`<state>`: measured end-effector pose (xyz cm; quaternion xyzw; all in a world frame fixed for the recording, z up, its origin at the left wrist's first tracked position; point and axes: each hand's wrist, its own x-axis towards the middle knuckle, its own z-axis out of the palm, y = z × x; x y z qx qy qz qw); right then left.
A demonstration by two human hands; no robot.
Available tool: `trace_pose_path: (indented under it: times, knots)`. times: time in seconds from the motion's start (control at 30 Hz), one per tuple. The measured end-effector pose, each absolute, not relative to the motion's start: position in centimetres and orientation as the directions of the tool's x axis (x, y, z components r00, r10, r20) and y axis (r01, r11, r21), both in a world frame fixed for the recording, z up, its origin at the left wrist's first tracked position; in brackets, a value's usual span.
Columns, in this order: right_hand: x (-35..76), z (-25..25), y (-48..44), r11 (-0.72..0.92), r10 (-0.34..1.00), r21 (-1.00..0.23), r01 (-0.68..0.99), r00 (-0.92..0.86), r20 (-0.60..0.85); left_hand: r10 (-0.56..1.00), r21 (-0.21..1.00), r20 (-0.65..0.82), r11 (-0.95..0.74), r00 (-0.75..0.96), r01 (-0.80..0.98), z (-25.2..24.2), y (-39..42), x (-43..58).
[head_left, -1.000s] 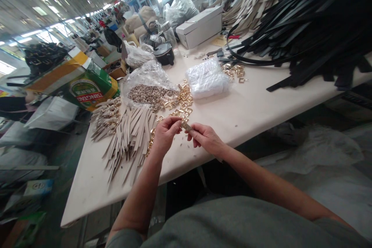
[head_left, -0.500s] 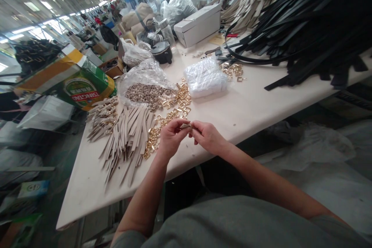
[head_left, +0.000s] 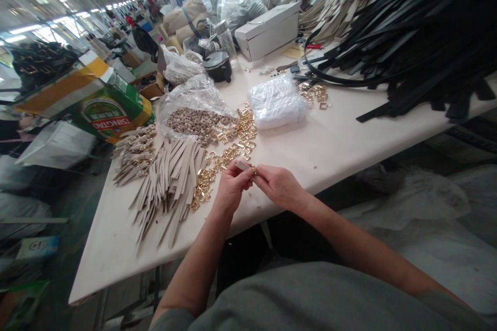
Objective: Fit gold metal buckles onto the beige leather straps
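Close together over the front edge of the table (head_left: pixel 287 160), both hands work on one small piece. My left hand (head_left: pixel 230 189) is closed in a pinch on a short beige strap (head_left: pixel 243 165), whose flat end shows above the fingers. My right hand (head_left: pixel 281 187) is closed too, its fingertips at a small gold buckle (head_left: pixel 254 170) on the strap, mostly hidden by the fingers. Loose gold buckles (head_left: pixel 204 183) lie just left of and beyond the hands. Beside them is a fanned pile of beige straps (head_left: pixel 169 181).
Small beige loops (head_left: pixel 186 123) spill from a clear plastic bag (head_left: pixel 198 94). A wrapped white packet (head_left: pixel 276 103) lies beyond the hands. Black straps (head_left: pixel 411 46) cover the right rear, near a white box (head_left: pixel 267 31). A green carton (head_left: pixel 106 108) stands off the table's left end.
The strap has turned in my fingers, so its flat end now shows above my left hand. A bit of gold has come into sight between the fingertips. Both hands stay nearly in place.
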<state>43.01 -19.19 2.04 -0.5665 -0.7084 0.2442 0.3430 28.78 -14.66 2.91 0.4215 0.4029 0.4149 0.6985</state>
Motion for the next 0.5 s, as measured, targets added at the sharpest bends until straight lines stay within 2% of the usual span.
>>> trace_pose_path:
  times: [0.17,0.37,0.5]
  knots:
    - [43.3,2.0,-19.3,0.217,0.976,-0.754,0.62,-0.117,0.185,0.938,0.937,-0.156,0.24,0.31,-0.254,2.5,-15.0,28.5]
    - [43.5,2.6,-19.2,0.203,0.979,-0.759,0.618,-0.121,0.164,0.958,0.983,-0.024,0.075,0.287,-0.168,1.8,-15.3,28.1]
    - [43.9,3.0,-19.2,0.192,0.981,-0.777,0.6,-0.119,0.151,0.966,0.968,-0.059,0.117,0.251,-0.224,2.2,-14.9,28.1]
